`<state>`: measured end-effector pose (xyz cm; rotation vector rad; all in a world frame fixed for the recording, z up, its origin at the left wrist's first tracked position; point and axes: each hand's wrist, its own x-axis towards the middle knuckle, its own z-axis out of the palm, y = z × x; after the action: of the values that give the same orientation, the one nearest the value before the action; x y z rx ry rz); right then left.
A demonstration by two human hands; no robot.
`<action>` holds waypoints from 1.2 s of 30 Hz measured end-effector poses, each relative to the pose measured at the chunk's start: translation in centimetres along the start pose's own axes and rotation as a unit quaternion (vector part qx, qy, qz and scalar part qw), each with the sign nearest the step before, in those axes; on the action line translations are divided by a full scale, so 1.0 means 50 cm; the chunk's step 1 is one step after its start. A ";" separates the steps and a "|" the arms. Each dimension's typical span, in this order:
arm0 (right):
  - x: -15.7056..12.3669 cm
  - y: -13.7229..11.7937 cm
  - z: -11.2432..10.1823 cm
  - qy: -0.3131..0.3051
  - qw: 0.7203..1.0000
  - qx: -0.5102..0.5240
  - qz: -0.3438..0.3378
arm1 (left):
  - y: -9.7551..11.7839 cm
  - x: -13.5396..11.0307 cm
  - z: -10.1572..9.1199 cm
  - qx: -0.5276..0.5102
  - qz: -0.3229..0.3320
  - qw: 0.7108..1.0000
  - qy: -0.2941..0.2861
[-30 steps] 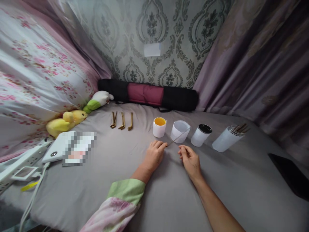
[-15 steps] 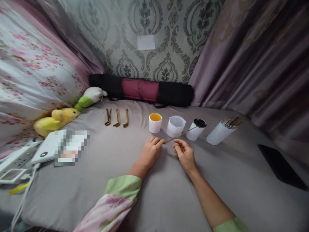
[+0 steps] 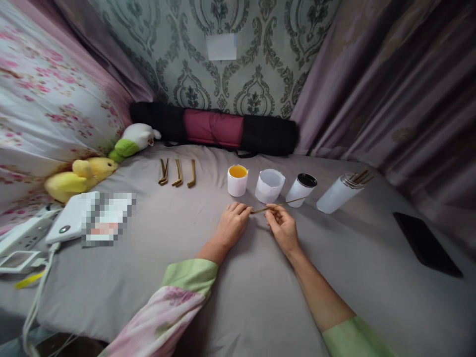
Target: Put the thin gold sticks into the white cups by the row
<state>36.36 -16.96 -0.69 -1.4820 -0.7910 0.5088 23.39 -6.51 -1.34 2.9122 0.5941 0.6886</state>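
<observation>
Right hand (image 3: 283, 227) has reached the stick (image 3: 259, 210) extending from left hand (image 3: 233, 223).

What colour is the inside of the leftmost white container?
Orange-yellow; the leftmost container shows it best in the head view, the only one.

Far: a grey wall (image 3: 223, 82) of medallion pattern, bearing a white card (image 3: 221, 47). Left: a pale floral curtain (image 3: 55, 94), brightly lit. Right: a dim mauve curtain (image 3: 357, 84). Near: a grey sheet (image 3: 264, 292), lightly creased.
</observation>
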 end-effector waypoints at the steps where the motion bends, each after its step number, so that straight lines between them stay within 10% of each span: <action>1: 0.000 -0.002 0.000 0.001 1.000 -0.002 0.003 | 0.000 0.000 -0.001 0.002 0.000 1.000 -0.001; 23: 0.004 0.010 -0.005 -0.002 0.998 0.053 0.042 | 0.000 0.002 0.011 -0.123 -0.043 0.990 0.046; 36: 0.006 0.008 -0.008 0.031 0.996 0.075 0.048 | 0.017 0.014 0.011 -0.449 -0.238 0.856 0.089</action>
<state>36.90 -17.00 -1.00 -1.3930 -0.6222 0.5800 24.53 -6.99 -1.39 1.7622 0.7164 0.8550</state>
